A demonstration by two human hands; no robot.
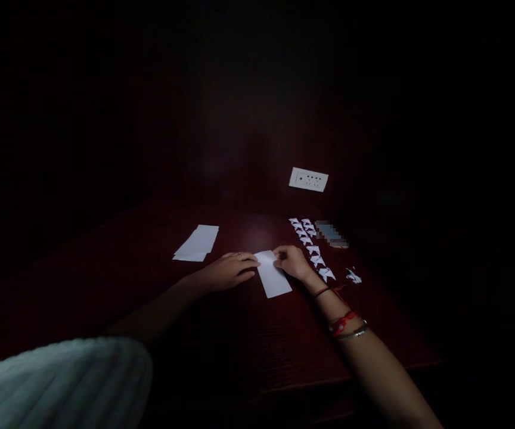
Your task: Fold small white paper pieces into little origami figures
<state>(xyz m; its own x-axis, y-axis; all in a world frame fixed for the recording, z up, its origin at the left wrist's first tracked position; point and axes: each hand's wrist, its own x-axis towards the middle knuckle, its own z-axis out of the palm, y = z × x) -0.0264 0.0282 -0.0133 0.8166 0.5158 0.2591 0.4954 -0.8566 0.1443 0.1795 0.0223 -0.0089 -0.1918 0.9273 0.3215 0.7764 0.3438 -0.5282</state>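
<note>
A white rectangular sheet of paper (273, 280) lies on the dark red table between my hands. My left hand (231, 271), with a ring on one finger, rests flat with its fingers stretched out, the tips at the sheet's upper left edge. At the upper right edge, the curled fingers of my right hand (292, 261) pinch the sheet. Small folded white paper pieces (315, 255) stand in two rows just beyond my right hand. To the left is a small stack of white paper sheets (197, 243).
A phone (331, 234), blurred by pixels, lies right of the folded pieces. Nearer sits a little heap of paper scraps (353, 276). A white socket panel (308, 179) is on the wall behind the table (222, 351). The surroundings are very dark.
</note>
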